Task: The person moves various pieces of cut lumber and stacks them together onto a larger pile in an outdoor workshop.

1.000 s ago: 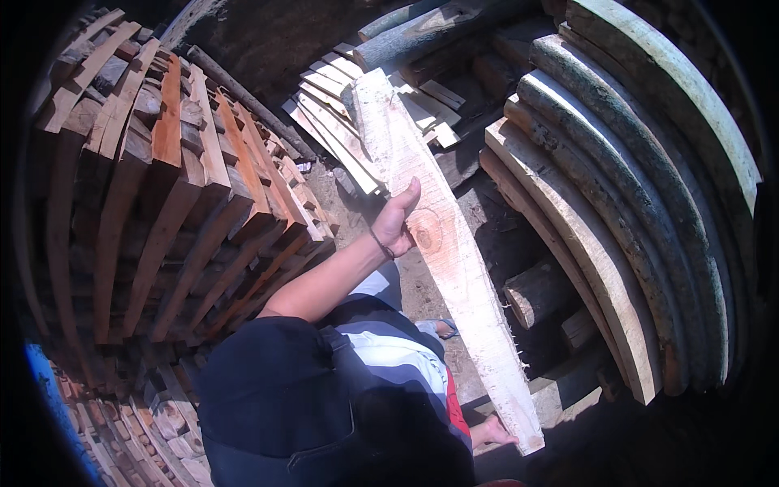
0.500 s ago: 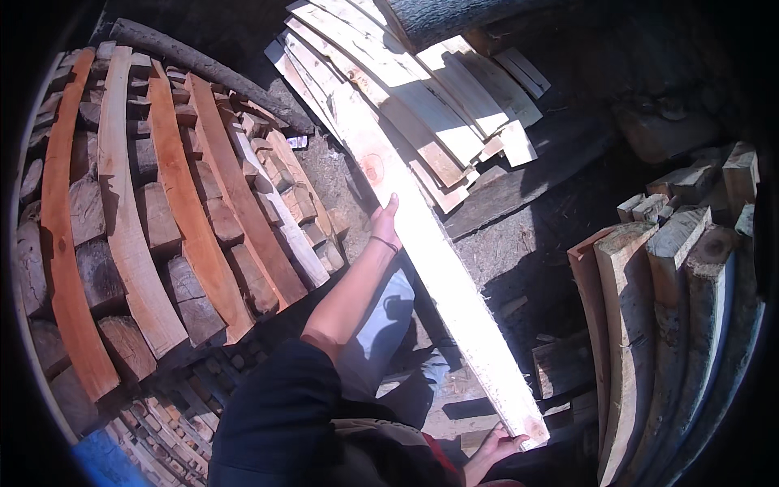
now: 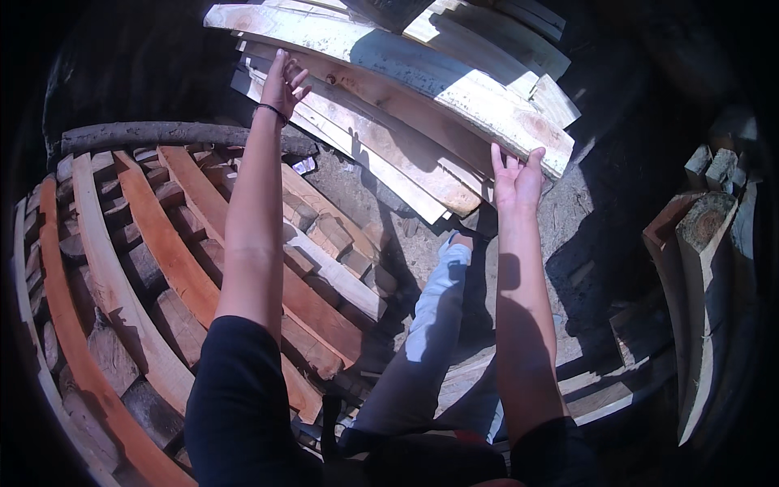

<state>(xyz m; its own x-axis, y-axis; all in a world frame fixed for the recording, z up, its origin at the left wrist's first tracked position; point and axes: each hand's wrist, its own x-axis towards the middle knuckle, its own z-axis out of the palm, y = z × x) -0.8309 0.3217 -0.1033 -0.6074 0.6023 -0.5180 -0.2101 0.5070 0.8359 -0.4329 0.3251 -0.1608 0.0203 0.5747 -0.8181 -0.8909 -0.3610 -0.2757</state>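
Here it goes: the long, pale wooden plank (image 3: 389, 55), held diagonally close to the body half a second ago, now slants across the far stack of pale sawn boards (image 3: 381, 154), apparently almost settled. The left hand (image 3: 286, 89) is loosely spread by its near edge, the right hand (image 3: 518, 180) open-fingered at its right end, contact uncertain; no writing is legible, not even on the small whitish scrap (image 3: 303, 166) left of centre.

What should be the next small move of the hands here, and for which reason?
Probably the right hand should gently settle the right end of the top plank onto the stacked boards: it is at that end's near edge, while the left hand is open and the plank lies over them.
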